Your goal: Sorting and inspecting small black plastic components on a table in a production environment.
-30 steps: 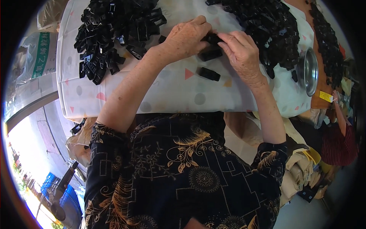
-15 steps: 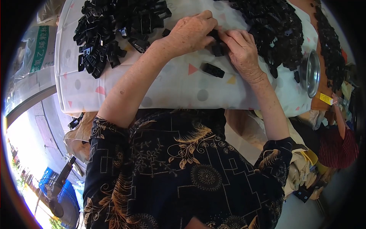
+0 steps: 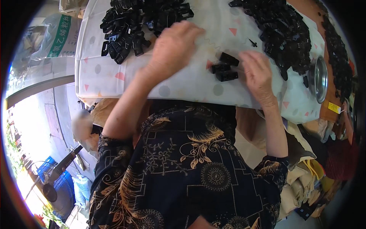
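A small cluster of black plastic parts (image 3: 227, 71) lies on the patterned tablecloth near the table's front, several blocky pieces close together. Just right of them is my right hand (image 3: 258, 74), thumb and fingers apart, with nothing visible in its grasp. My left hand (image 3: 171, 51) hovers over the cloth beside the large left pile of black plastic parts (image 3: 129, 28); motion smears its fingers, so whether it holds anything is hidden. Between the cluster and the right-hand pile of black parts (image 3: 288, 36) lies a small dark pointed piece (image 3: 252, 42).
A round metal bowl (image 3: 319, 80) stands at the table's right edge. Beyond it, more black parts (image 3: 337, 57) lie on a brown surface, where another person's arm (image 3: 347, 118) shows. On the left are a clear plastic bag (image 3: 45, 42) and a fan (image 3: 57, 179).
My hands have parted: the left has drawn back leftward from the work spot, the right stays near the parts. More black pieces now lie beside the single one. The whole view has shifted.
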Action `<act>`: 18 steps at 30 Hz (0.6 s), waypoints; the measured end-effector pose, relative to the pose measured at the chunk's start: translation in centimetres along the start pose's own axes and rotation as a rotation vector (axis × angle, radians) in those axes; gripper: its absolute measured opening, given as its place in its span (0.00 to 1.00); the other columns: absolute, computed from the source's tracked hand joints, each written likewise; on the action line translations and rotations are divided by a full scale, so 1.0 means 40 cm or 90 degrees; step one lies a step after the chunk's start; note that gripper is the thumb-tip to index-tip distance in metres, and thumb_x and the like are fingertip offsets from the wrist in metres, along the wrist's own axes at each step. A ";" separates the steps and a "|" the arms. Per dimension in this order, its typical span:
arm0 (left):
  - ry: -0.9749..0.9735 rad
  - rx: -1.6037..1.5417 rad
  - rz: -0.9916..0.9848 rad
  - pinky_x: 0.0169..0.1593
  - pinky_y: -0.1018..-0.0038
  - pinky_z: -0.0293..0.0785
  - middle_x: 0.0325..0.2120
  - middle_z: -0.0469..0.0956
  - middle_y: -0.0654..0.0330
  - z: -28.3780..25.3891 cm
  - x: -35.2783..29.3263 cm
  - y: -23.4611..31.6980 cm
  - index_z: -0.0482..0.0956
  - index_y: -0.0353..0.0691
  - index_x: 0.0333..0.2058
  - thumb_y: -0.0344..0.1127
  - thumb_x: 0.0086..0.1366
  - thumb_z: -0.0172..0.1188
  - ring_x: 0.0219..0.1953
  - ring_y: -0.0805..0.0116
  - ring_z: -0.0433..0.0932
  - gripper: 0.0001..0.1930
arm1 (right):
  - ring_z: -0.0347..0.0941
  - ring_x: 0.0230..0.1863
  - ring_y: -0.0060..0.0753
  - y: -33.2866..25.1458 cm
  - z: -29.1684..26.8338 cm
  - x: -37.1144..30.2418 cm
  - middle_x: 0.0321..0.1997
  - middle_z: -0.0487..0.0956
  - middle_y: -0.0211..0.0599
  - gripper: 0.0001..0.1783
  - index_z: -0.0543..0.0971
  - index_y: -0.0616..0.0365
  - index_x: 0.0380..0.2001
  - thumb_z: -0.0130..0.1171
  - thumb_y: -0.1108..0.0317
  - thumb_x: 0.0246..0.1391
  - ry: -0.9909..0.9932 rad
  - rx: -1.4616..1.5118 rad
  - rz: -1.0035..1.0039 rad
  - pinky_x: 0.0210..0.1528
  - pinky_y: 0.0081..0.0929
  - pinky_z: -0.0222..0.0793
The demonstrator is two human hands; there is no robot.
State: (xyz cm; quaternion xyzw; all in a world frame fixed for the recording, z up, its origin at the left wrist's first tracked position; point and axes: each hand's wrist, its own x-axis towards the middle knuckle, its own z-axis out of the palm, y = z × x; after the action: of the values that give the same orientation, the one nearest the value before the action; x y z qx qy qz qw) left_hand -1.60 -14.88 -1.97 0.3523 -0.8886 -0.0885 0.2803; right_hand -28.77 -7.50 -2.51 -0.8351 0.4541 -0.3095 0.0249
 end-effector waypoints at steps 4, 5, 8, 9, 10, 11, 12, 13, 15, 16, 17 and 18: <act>-0.016 0.062 -0.066 0.52 0.64 0.73 0.39 0.76 0.61 -0.053 0.018 -0.080 0.80 0.44 0.46 0.25 0.58 0.59 0.49 0.60 0.75 0.16 | 0.77 0.39 0.39 0.075 -0.049 -0.022 0.40 0.79 0.39 0.13 0.81 0.61 0.46 0.59 0.79 0.58 0.120 -0.059 0.152 0.42 0.28 0.73; -0.014 0.060 -0.063 0.52 0.64 0.73 0.39 0.76 0.61 -0.053 0.020 -0.087 0.80 0.44 0.46 0.25 0.58 0.59 0.49 0.60 0.75 0.16 | 0.77 0.38 0.36 0.090 -0.060 -0.027 0.39 0.79 0.39 0.11 0.80 0.61 0.47 0.58 0.77 0.61 0.124 -0.080 0.215 0.41 0.27 0.73; -0.094 0.114 0.066 0.54 0.65 0.69 0.40 0.76 0.61 -0.050 0.054 -0.086 0.80 0.45 0.45 0.26 0.60 0.60 0.49 0.61 0.75 0.14 | 0.75 0.37 0.32 0.115 -0.077 -0.045 0.37 0.79 0.36 0.11 0.81 0.58 0.48 0.58 0.74 0.62 0.115 -0.138 0.266 0.41 0.27 0.73; -0.130 0.120 0.099 0.54 0.65 0.69 0.40 0.76 0.62 -0.055 0.061 -0.095 0.80 0.45 0.46 0.27 0.60 0.61 0.49 0.61 0.74 0.14 | 0.75 0.37 0.31 0.121 -0.087 -0.047 0.37 0.79 0.36 0.11 0.81 0.57 0.48 0.58 0.73 0.62 0.108 -0.157 0.291 0.40 0.26 0.72; -0.160 0.123 0.119 0.54 0.65 0.69 0.40 0.76 0.62 -0.059 0.068 -0.099 0.80 0.45 0.45 0.28 0.60 0.61 0.49 0.62 0.74 0.14 | 0.74 0.36 0.32 0.128 -0.088 -0.052 0.36 0.78 0.34 0.11 0.81 0.56 0.47 0.60 0.71 0.61 0.111 -0.144 0.331 0.41 0.28 0.72; -0.191 0.126 0.139 0.53 0.66 0.69 0.40 0.76 0.63 -0.063 0.076 -0.098 0.80 0.46 0.44 0.28 0.60 0.62 0.49 0.62 0.74 0.13 | 0.74 0.36 0.32 0.132 -0.095 -0.060 0.36 0.78 0.34 0.11 0.81 0.56 0.47 0.60 0.71 0.61 0.109 -0.155 0.337 0.41 0.28 0.72; -0.189 0.119 0.147 0.53 0.66 0.69 0.40 0.76 0.63 -0.066 0.084 -0.097 0.80 0.46 0.44 0.28 0.60 0.62 0.49 0.62 0.74 0.13 | 0.74 0.35 0.33 0.135 -0.098 -0.065 0.35 0.78 0.33 0.11 0.81 0.56 0.46 0.60 0.71 0.61 0.094 -0.209 0.317 0.41 0.30 0.71; -0.223 0.126 0.149 0.53 0.67 0.69 0.40 0.76 0.63 -0.068 0.091 -0.095 0.80 0.45 0.42 0.28 0.59 0.62 0.48 0.63 0.74 0.11 | 0.73 0.34 0.34 0.137 -0.100 -0.068 0.34 0.78 0.32 0.10 0.81 0.55 0.45 0.61 0.71 0.60 0.078 -0.260 0.296 0.42 0.31 0.71; -0.258 0.131 0.154 0.53 0.68 0.69 0.40 0.76 0.63 -0.061 0.098 -0.092 0.79 0.44 0.40 0.28 0.58 0.63 0.48 0.63 0.73 0.10 | 0.72 0.34 0.35 0.135 -0.101 -0.064 0.33 0.77 0.30 0.10 0.82 0.54 0.43 0.64 0.68 0.57 0.077 -0.291 0.279 0.41 0.33 0.69; -0.260 0.147 0.166 0.52 0.67 0.68 0.40 0.76 0.63 -0.055 0.098 -0.091 0.79 0.44 0.38 0.28 0.58 0.63 0.48 0.64 0.73 0.08 | 0.73 0.34 0.35 0.130 -0.099 -0.053 0.33 0.77 0.30 0.11 0.82 0.53 0.42 0.65 0.66 0.56 0.068 -0.334 0.244 0.40 0.33 0.69; -0.262 0.164 0.179 0.52 0.66 0.68 0.40 0.76 0.64 -0.050 0.100 -0.090 0.78 0.43 0.36 0.28 0.58 0.63 0.49 0.64 0.73 0.07 | 0.73 0.35 0.35 0.125 -0.096 -0.042 0.33 0.77 0.30 0.11 0.82 0.52 0.41 0.66 0.63 0.55 0.058 -0.377 0.209 0.39 0.33 0.68; -0.265 0.162 0.180 0.52 0.66 0.68 0.40 0.76 0.64 -0.041 0.105 -0.087 0.78 0.43 0.36 0.28 0.58 0.63 0.49 0.64 0.73 0.07 | 0.72 0.37 0.33 0.124 -0.089 -0.030 0.34 0.76 0.28 0.13 0.82 0.51 0.40 0.68 0.61 0.52 0.050 -0.395 0.189 0.38 0.33 0.66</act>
State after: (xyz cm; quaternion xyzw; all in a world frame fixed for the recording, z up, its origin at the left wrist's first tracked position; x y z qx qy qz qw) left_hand -1.16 -20.22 -0.02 0.2312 -0.9713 -0.0066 0.0552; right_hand -34.85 -8.62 -1.82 -0.7150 0.6439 -0.1818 -0.2027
